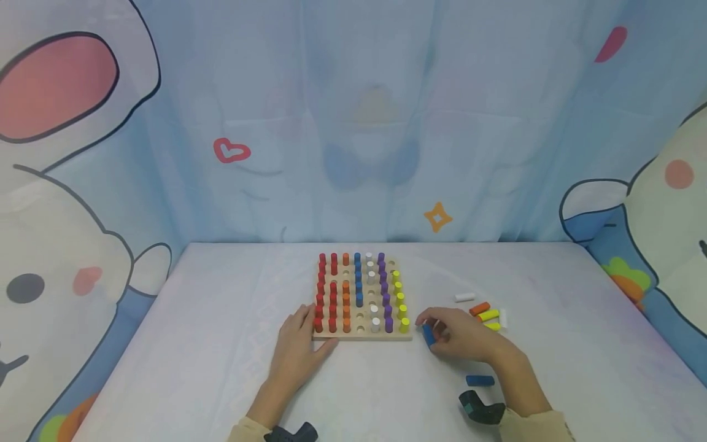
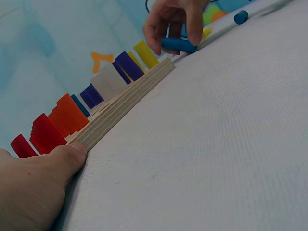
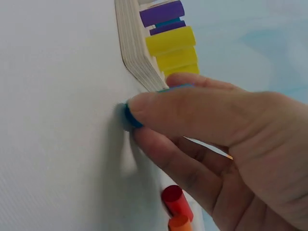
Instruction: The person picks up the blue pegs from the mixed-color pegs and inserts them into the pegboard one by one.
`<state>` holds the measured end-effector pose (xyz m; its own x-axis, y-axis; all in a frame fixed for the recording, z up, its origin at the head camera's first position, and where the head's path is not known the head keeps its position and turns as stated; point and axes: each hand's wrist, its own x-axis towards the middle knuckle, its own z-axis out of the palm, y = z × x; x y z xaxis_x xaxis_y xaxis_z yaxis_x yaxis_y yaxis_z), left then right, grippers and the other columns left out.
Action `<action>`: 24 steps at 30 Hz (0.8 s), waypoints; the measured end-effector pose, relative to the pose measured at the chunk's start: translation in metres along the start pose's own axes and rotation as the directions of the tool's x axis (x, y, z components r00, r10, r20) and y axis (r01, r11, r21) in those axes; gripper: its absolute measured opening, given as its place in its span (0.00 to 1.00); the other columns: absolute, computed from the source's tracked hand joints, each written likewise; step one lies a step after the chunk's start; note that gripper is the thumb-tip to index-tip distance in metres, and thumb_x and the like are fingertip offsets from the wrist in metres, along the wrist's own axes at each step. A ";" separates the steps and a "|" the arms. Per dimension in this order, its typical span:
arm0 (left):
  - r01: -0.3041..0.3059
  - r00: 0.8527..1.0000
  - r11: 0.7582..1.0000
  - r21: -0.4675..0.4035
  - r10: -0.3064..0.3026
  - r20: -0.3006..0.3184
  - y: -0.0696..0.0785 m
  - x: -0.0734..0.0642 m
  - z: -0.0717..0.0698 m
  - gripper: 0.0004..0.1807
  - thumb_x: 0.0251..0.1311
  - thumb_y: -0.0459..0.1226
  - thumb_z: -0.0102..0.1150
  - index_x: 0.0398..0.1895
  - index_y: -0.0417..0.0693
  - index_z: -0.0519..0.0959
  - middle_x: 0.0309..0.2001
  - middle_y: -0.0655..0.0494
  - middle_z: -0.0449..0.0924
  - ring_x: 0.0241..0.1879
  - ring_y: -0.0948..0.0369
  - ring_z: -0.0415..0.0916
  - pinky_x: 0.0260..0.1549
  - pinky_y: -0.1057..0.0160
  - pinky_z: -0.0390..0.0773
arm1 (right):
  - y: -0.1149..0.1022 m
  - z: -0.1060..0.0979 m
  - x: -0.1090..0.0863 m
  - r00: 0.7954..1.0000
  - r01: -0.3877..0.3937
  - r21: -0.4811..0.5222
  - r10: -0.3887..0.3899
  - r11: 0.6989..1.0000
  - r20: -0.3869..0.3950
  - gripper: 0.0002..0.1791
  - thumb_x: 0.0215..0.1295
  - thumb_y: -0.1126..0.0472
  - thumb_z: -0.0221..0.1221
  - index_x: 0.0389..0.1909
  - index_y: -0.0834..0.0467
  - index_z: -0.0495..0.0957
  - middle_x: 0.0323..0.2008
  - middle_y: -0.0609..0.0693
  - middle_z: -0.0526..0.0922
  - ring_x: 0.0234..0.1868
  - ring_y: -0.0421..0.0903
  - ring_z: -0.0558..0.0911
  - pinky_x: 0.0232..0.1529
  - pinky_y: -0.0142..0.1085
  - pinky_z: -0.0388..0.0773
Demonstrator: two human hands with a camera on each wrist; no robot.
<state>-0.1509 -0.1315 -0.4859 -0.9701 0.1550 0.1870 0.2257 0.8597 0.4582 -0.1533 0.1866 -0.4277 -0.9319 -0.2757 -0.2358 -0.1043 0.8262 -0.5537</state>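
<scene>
A wooden pegboard (image 1: 363, 336) on the table bears rows of red, orange, blue, white, purple and yellow pegs, with some bare holes among them. My left hand (image 1: 298, 344) rests against its near left corner, thumb along the front edge and fingers by the left side. In the left wrist view that thumb (image 2: 72, 154) presses the board's corner. Just off the board's near right corner, my right hand (image 1: 461, 334) pinches a blue peg (image 1: 428, 335) between thumb and fingers. The peg lies nearly level in the left wrist view; in the right wrist view mostly its end (image 3: 131, 118) shows.
Right of the board lie a white peg (image 1: 464, 297), an orange peg (image 1: 479, 309), a yellow peg (image 1: 488, 315) and others, partly behind my right hand. Another blue peg (image 1: 480, 380) lies nearer, beside my right wrist. A patterned blue curtain (image 1: 353, 153) hangs behind the table.
</scene>
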 end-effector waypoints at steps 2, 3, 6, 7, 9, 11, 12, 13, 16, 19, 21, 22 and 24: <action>-0.001 1.000 1.000 0.002 0.001 -0.003 0.000 0.000 0.000 0.47 0.52 0.60 0.62 0.70 0.44 0.61 0.67 0.51 0.64 0.68 0.53 0.61 0.70 0.51 0.59 | 0.000 0.001 0.002 1.000 0.003 0.000 -0.003 1.000 -0.019 0.21 0.51 0.64 0.69 0.46 0.47 0.78 0.35 0.43 0.78 0.37 0.42 0.75 0.39 0.35 0.78; -0.002 1.000 1.000 0.002 0.002 -0.005 0.000 0.000 0.000 0.47 0.52 0.60 0.62 0.70 0.44 0.62 0.67 0.51 0.65 0.68 0.53 0.61 0.70 0.51 0.59 | 0.000 0.001 0.002 1.000 0.004 -0.002 -0.004 1.000 -0.029 0.20 0.51 0.64 0.69 0.46 0.48 0.78 0.35 0.43 0.78 0.38 0.41 0.75 0.40 0.36 0.79; 0.000 1.000 1.000 0.004 0.000 -0.003 0.001 0.000 -0.001 0.47 0.52 0.60 0.62 0.70 0.44 0.62 0.67 0.51 0.65 0.68 0.53 0.61 0.70 0.51 0.59 | 0.000 0.002 0.005 0.998 0.006 -0.008 -0.007 1.000 -0.064 0.19 0.52 0.63 0.69 0.46 0.49 0.79 0.38 0.43 0.80 0.40 0.41 0.77 0.42 0.37 0.81; 0.001 1.000 1.000 0.004 -0.001 -0.002 0.001 0.000 0.000 0.47 0.52 0.60 0.62 0.70 0.44 0.62 0.67 0.51 0.65 0.68 0.53 0.61 0.70 0.51 0.59 | 0.000 0.002 0.005 0.997 0.004 -0.014 -0.005 1.000 -0.077 0.18 0.53 0.63 0.68 0.46 0.50 0.79 0.39 0.43 0.80 0.41 0.40 0.77 0.43 0.38 0.81; 0.004 1.000 1.000 0.004 -0.004 0.000 0.001 0.000 0.000 0.47 0.52 0.60 0.62 0.70 0.45 0.61 0.67 0.51 0.65 0.68 0.53 0.62 0.69 0.51 0.59 | 0.000 0.001 0.007 0.995 -0.007 -0.027 0.004 1.000 -0.103 0.17 0.54 0.63 0.68 0.46 0.50 0.80 0.40 0.43 0.81 0.41 0.40 0.78 0.44 0.39 0.82; 0.007 1.000 1.000 0.006 -0.007 0.004 0.001 0.000 0.000 0.47 0.52 0.60 0.62 0.70 0.45 0.61 0.67 0.51 0.64 0.68 0.53 0.61 0.70 0.51 0.59 | -0.001 0.001 0.008 0.992 -0.010 -0.034 0.006 0.999 -0.124 0.16 0.55 0.64 0.66 0.46 0.51 0.80 0.41 0.43 0.82 0.42 0.41 0.79 0.45 0.40 0.82; 0.008 1.000 1.000 0.007 -0.008 0.004 0.001 0.001 0.000 0.47 0.52 0.60 0.62 0.70 0.45 0.61 0.67 0.51 0.64 0.68 0.53 0.61 0.70 0.51 0.59 | -0.001 0.001 0.008 0.991 -0.014 -0.037 0.009 0.999 -0.134 0.15 0.56 0.64 0.66 0.46 0.51 0.81 0.41 0.43 0.82 0.42 0.41 0.79 0.46 0.41 0.82; 0.008 1.000 1.000 0.008 -0.008 0.004 0.001 0.001 0.000 0.47 0.52 0.60 0.62 0.70 0.46 0.61 0.67 0.51 0.64 0.68 0.54 0.61 0.70 0.51 0.59 | -0.001 0.001 0.009 0.990 -0.024 -0.037 0.018 0.999 -0.142 0.15 0.57 0.63 0.65 0.46 0.51 0.81 0.41 0.43 0.82 0.42 0.42 0.80 0.46 0.41 0.82; 0.007 1.000 1.000 0.008 -0.007 0.006 0.001 0.001 0.000 0.47 0.52 0.60 0.62 0.70 0.45 0.61 0.67 0.51 0.64 0.68 0.54 0.61 0.70 0.51 0.59 | -0.003 0.000 0.008 0.987 -0.031 -0.035 0.025 0.999 -0.161 0.14 0.59 0.63 0.64 0.46 0.51 0.81 0.41 0.44 0.83 0.44 0.43 0.80 0.47 0.42 0.82; 0.008 1.000 1.000 0.007 -0.008 0.008 0.001 0.001 0.000 0.47 0.52 0.60 0.62 0.70 0.45 0.61 0.67 0.51 0.64 0.68 0.53 0.61 0.69 0.51 0.59 | -0.004 -0.001 0.008 0.984 -0.034 -0.037 0.027 0.999 -0.177 0.13 0.59 0.62 0.64 0.45 0.51 0.82 0.40 0.44 0.83 0.44 0.43 0.81 0.47 0.42 0.82; 0.011 1.000 1.000 0.009 -0.011 0.009 0.001 0.001 -0.001 0.47 0.52 0.60 0.62 0.70 0.45 0.61 0.67 0.50 0.64 0.68 0.53 0.61 0.69 0.51 0.60 | -0.006 -0.001 0.007 0.982 -0.020 -0.039 0.013 0.999 -0.187 0.12 0.59 0.63 0.63 0.45 0.52 0.83 0.39 0.44 0.83 0.44 0.43 0.81 0.46 0.42 0.83; 0.011 1.000 1.000 0.010 -0.011 0.009 0.001 0.000 -0.001 0.47 0.52 0.60 0.62 0.70 0.45 0.61 0.68 0.50 0.64 0.68 0.53 0.61 0.69 0.51 0.60 | -0.006 -0.002 0.007 0.982 -0.013 -0.043 0.005 0.999 -0.190 0.12 0.59 0.63 0.63 0.45 0.53 0.83 0.39 0.44 0.83 0.43 0.43 0.81 0.46 0.41 0.83; 0.011 1.000 1.000 0.011 -0.012 0.008 0.001 0.000 -0.001 0.47 0.52 0.60 0.62 0.70 0.44 0.61 0.68 0.50 0.64 0.68 0.52 0.61 0.69 0.50 0.60 | -0.008 -0.003 0.007 0.981 -0.008 -0.048 -0.002 0.999 -0.196 0.11 0.59 0.63 0.63 0.44 0.53 0.83 0.39 0.44 0.82 0.43 0.43 0.81 0.45 0.41 0.83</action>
<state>-0.1511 -0.1308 -0.4849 -0.9733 0.1492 0.1744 0.2136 0.8666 0.4509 -0.1595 0.1798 -0.4231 -0.9817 -0.1758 -0.0736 -0.1139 0.8508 -0.5129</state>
